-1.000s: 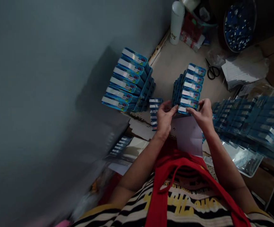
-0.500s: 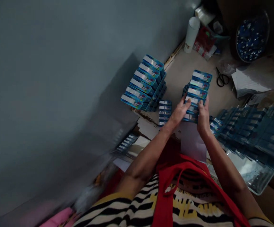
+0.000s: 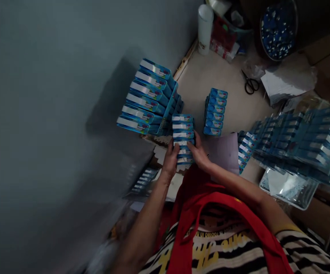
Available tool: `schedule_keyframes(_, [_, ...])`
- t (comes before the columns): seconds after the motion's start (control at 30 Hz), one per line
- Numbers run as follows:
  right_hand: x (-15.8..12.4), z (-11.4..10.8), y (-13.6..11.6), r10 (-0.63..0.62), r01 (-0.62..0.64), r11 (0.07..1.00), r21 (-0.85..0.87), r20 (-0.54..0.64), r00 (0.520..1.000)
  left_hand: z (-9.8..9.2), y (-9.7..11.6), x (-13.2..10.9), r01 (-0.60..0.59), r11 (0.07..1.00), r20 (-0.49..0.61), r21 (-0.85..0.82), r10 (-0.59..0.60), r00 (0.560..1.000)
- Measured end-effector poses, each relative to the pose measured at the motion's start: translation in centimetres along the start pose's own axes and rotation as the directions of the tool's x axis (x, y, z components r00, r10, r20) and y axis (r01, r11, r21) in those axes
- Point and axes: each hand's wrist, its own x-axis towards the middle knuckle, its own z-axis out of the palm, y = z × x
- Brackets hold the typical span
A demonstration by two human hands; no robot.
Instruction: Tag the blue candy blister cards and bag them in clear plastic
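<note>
A row of small blue packs with white strips (image 3: 183, 127) is between my two hands, near the table's front edge. My left hand (image 3: 170, 158) grips its left side with the thumb on top. On the right side, my right hand (image 3: 199, 154) holds it the same way. Whether the row rests on another row beneath cannot be made out. To its right on the table stands a second row of blue packs with round blue spots (image 3: 215, 112). A tall stack of larger-looking blue packs (image 3: 150, 97) stands to the left, against the wall.
Black scissors (image 3: 250, 84) and white sheets (image 3: 281, 82) lie at the right. Further back are a white cylinder (image 3: 205, 30) and a bowl of shiny blue pieces (image 3: 279, 32). Many wrapped blue packs (image 3: 307, 139) are piled at right above a clear tray (image 3: 289, 186).
Both hands have moved left and nearer my body with the row of packs. The row with round blue spots is now uncovered; the small row at the left is now hidden. The view has shifted.
</note>
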Motion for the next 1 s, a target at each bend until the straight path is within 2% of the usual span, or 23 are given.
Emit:
schedule_keyframes(0.1, [0.0,-1.6,-0.9,0.053,-0.05,0.998,-0.028,0.1,0.994,-0.2,-0.9,0.3,-0.101,0.973,-0.022,0.207,0.108,0.994])
schedule_keyframes(0.17, [-0.9,-4.6,-2.4,0.008,0.013,0.99,-0.141,0.146,0.989,-0.2,-0.7,-0.7,-0.191,0.903,-0.095,0.385,0.244,0.965])
schedule_keyframes(0.23, [-1.9,-9.0,-3.7,-0.094,0.124,0.905,-0.407,0.094,0.991,0.1,-0.1,-2.2,-0.266,0.787,-0.172,0.556,0.421,0.89])
schedule_keyframes(0.27, [-2.1,-11.3,-4.1,-0.149,0.114,0.83,-0.546,-0.019,0.989,0.4,0.4,-3.0,-0.301,0.716,-0.178,0.63,0.511,0.841])
schedule_keyframes(0.3, [-2.2,-13.5,-4.2,-0.173,0.049,0.761,-0.647,-0.13,0.976,0.9,0.9,-3.8,-0.341,0.639,-0.152,0.689,0.588,0.795])
schedule_keyframes(0.33, [-2.0,-15.4,-4.0,-0.152,-0.028,0.698,-0.716,-0.185,0.971,1.4,1.6,-4.4,-0.389,0.561,-0.095,0.731,0.648,0.756])
schedule_keyframes(0.4, [-1.2,-17.9,-3.1,0.034,-0.179,0.584,-0.792,-0.197,0.98,2.8,3.4,-5.1,-0.502,0.423,0.066,0.754,0.711,0.7])
schedule_keyframes(0.47, [-0.8,-18.8,-2.0,0.228,-0.276,0.539,-0.796,-0.178,0.957,4.4,5.6,-5.1,-0.608,0.333,0.215,0.721,0.726,0.653])
schedule_keyframes(0.53, [-1.4,-19.1,-1.4,0.28,-0.316,0.621,-0.717,-0.173,0.944,6.1,8.0,-4.4,-0.679,0.311,0.297,0.665,0.724,0.623])
schedule_keyframes(0.6, [-3.0,-19.6,-1.6,0.199,-0.27,0.777,-0.568,-0.185,0.962,8.1,10.3,-3.1,-0.72,0.339,0.359,0.605,0.692,0.627])
schedule_keyframes(0.67, [-4.8,-20.6,-2.4,0.084,-0.159,0.902,-0.401,-0.199,0.976,10.4,12.0,-1.5,-0.766,0.365,0.498,0.53,0.597,0.629])
schedule_keyframes(0.7, [-5.7,-21.3,-2.9,0.034,-0.102,0.94,-0.326,-0.207,0.978,11.6,12.5,-0.7,-0.792,0.375,0.594,0.481,0.525,0.609])
schedule_keyframes(0.77, [-6.9,-22.6,-3.4,-0.025,-0.016,0.982,-0.19,-0.215,0.976,14.2,12.8,0.7,-0.823,0.429,0.784,0.372,0.33,0.526])
schedule_keyframes(0.83, [-7.4,-23.9,-3.2,-0.024,0.007,0.997,-0.076,-0.23,0.973,16.3,12.2,1.4,-0.784,0.529,0.878,0.325,0.139,0.458])
schedule_keyframes(0.87, [-7.5,-24.4,-2.8,-0.01,0.0,0.999,-0.038,-0.244,0.97,17.2,11.8,1.5,-0.753,0.567,0.887,0.335,0.08,0.455])
schedule_keyframes(0.9, [-7.5,-24.9,-2.4,0.005,-0.012,1.0,-0.025,-0.261,0.965,17.8,11.3,1.4,-0.725,0.589,0.879,0.358,0.05,0.474])
schedule_keyframes(1.0, [-7.5,-26.0,-1.5,-0.046,-0.018,0.983,-0.185,-0.337,0.941,18.9,10.3,0.6,-0.693,0.572,0.817,0.44,0.065,0.573])
